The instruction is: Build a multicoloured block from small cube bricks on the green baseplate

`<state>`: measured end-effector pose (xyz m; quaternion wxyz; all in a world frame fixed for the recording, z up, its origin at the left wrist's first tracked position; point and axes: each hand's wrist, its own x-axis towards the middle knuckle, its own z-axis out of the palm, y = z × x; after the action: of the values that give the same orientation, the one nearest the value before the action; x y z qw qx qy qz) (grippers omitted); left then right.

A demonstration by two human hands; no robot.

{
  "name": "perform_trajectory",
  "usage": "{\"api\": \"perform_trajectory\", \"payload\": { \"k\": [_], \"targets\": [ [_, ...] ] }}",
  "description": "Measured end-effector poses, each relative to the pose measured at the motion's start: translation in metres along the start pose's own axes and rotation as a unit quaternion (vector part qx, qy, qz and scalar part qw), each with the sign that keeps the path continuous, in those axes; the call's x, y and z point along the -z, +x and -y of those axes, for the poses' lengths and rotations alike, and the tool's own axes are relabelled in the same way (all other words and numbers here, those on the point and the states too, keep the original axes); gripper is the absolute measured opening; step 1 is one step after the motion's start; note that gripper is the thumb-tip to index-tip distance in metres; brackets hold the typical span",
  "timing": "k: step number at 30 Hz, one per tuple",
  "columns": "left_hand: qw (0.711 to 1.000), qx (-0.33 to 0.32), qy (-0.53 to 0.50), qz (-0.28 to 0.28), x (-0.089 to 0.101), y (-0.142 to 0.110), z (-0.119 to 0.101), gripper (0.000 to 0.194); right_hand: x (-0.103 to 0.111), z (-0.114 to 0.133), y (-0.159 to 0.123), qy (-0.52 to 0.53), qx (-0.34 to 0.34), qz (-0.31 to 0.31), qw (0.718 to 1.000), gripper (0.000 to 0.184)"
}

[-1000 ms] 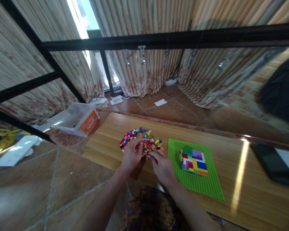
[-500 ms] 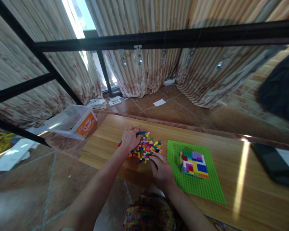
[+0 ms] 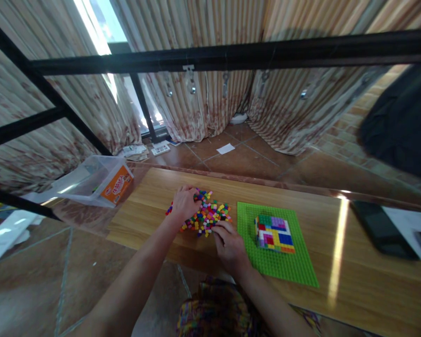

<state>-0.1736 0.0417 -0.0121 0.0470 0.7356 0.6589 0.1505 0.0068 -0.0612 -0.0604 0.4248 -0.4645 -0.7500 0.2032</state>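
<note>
A loose pile of small multicoloured toy building bricks (image 3: 210, 214) lies on the wooden table. Over the pile's left part, my left hand (image 3: 185, 203) rests with its fingers curled down among the bricks. At the near right edge is my right hand (image 3: 229, 245), thumb and fingers drawn together beside the bricks. Anything between the fingers of either hand is too small or hidden to make out. Right of that hand lies a green studded baseplate (image 3: 303, 262), bearing a low rectangular block built of coloured bricks (image 3: 275, 234).
A clear plastic box (image 3: 87, 187) with an orange label stands left of the wooden table (image 3: 136, 220). A dark tablet-like object (image 3: 379, 229) and white paper (image 3: 405, 224) lie at the right. A black metal rail (image 3: 210, 58) crosses in front of the curtains.
The whole view has shifted slightly, so things appear farther left. Both hands stay at the brick pile, with only small finger movement. The built block stays on the baseplate.
</note>
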Motion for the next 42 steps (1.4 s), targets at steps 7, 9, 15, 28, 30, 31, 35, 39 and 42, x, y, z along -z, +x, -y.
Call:
{"api": "perform_trajectory", "payload": {
  "k": [7, 9, 15, 28, 30, 31, 35, 39, 42],
  "targets": [
    [1.000, -0.019, 0.016, -0.005, -0.003, 0.002, -0.002, 0.012, 0.000, 0.000, 0.001, 0.010, -0.001, 0.002, 1.000, 0.023],
    [0.999, -0.035, 0.001, -0.025, 0.001, -0.003, -0.002, 0.012, 0.000, 0.000, 0.002, 0.015, 0.003, 0.002, 1.000, 0.023],
    [0.978, -0.060, -0.188, -0.063, 0.019, -0.044, -0.020, 0.015, 0.005, 0.004, 0.005, 0.089, -0.044, -0.045, 0.994, 0.024],
    [0.868, 0.023, -0.495, -0.006, 0.037, -0.090, -0.083, 0.010, 0.043, 0.046, 0.026, 0.434, -0.270, -0.113, 0.852, 0.019],
    [0.851, 0.037, -0.524, -0.001, 0.038, -0.093, -0.086, 0.011, 0.048, 0.048, 0.024, 0.443, -0.281, -0.106, 0.844, 0.021],
    [0.843, 0.043, -0.536, 0.002, 0.038, -0.095, -0.087, 0.010, 0.050, 0.048, 0.023, 0.444, -0.287, -0.098, 0.843, 0.022],
    [0.828, 0.068, -0.557, 0.014, 0.038, -0.104, -0.091, 0.010, 0.059, 0.050, 0.015, 0.420, -0.304, -0.052, 0.854, 0.028],
    [0.833, 0.071, -0.548, 0.022, 0.037, -0.118, -0.094, 0.008, 0.065, 0.053, 0.005, 0.394, -0.306, -0.022, 0.867, 0.028],
    [0.825, 0.085, -0.558, 0.037, 0.036, -0.129, -0.093, 0.008, 0.065, 0.056, -0.005, 0.416, -0.330, -0.014, 0.847, 0.028]
  ]
}}
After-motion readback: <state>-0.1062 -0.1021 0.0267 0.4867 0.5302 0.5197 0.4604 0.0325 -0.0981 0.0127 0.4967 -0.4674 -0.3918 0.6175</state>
